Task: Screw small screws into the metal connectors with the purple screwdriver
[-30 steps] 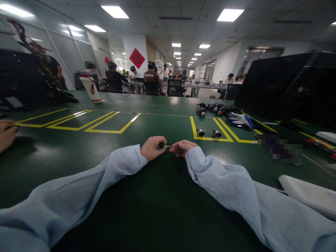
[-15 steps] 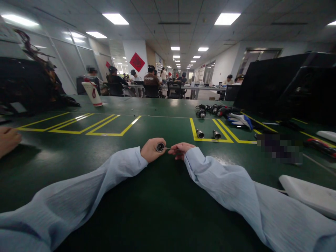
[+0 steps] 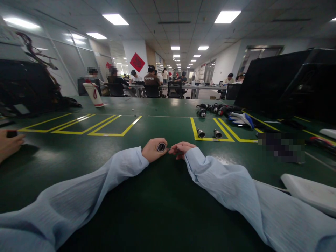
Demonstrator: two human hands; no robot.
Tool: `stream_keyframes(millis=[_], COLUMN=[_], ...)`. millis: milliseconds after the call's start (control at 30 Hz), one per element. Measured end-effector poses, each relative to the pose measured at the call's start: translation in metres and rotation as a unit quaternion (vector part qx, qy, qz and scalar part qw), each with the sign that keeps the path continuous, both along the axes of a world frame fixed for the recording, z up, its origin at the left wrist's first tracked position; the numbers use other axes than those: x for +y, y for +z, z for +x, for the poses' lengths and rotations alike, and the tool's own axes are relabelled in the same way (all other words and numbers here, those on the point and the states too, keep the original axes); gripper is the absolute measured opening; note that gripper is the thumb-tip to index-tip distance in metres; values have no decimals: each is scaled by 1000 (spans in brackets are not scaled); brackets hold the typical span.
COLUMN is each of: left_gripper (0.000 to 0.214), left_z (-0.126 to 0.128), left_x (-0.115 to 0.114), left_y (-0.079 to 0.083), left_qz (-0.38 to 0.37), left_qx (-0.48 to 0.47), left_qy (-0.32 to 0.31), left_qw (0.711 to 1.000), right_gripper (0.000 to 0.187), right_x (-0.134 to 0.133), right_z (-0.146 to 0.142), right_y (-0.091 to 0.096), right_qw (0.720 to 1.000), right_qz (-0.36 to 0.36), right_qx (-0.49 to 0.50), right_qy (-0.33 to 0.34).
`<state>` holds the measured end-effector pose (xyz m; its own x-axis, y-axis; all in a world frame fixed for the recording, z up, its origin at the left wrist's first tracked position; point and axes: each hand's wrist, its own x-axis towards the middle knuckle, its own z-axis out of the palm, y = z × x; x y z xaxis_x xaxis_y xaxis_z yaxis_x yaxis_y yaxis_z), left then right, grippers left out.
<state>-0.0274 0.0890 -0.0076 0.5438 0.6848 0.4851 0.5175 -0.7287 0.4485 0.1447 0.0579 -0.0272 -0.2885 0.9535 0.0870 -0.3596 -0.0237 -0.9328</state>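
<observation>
Metal shows between our two hands: a small round silver connector (image 3: 161, 147), its open face turned towards us, sits clenched in our left hand (image 3: 151, 150), whose fingers wrap its body. Our right hand (image 3: 183, 148) pinches a thin silver metal pin (image 3: 168, 148) between thumb and fingertips. The pin reaches to the connector's face, though we cannot tell whether it goes in. Both hands rest on the dark green tabletop (image 3: 162, 196), about midway across it and well in from the near edge, with our pale blue sleeves (image 3: 223, 182) lying along it.

Towards the far edge and slightly right, a short silver cylindrical plug (image 3: 201, 133) and a second plug (image 3: 217, 133) like it lie near each other but apart, inside a yellow tape rectangle (image 3: 212, 139). Farther back sits a heap of black connectors and cables (image 3: 212, 109), with a white and blue cloth (image 3: 240, 119) just beside it. Black monitors (image 3: 286, 85) stand along the right edge, and a flat white pad (image 3: 309, 192) lies near the near right corner. Yellow tape boxes (image 3: 105, 134) mark the left half, and a white paper cup with a red mark (image 3: 93, 94) stands near the far left corner. At the left edge, another person's hand (image 3: 9, 145) grasps a small dark thing.
</observation>
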Motion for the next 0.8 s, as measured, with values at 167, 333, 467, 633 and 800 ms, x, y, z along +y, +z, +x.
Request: stream_keyframes(millis=[167,333,467,633,800], left_gripper=[8,12,15,20,19], left_z=[0,0,0,2,1], left_x=[1,3,3,-1,-2], left_y=[0,-3,-4,-1,-1], left_qz=[-46,-56,-67,-86,-80], left_qx=[-42,-43,-41,-38,-31], left_qy=[-19,-19,-37,-61,-64], left_qw=[998,997,996,994,994], right_gripper=[16,17,17,19,18], right_x=[-2,-8,-5,5,6], right_z=[0,-4,-4,1,1], right_y=[1,2,0,-3,-4], right_qw=[1000,998,999,998,998], right_qz=[-3,58,38,-24,-24], right_qx=[28,10,16,45,50], right_qy=[9,-32,-13,39,43])
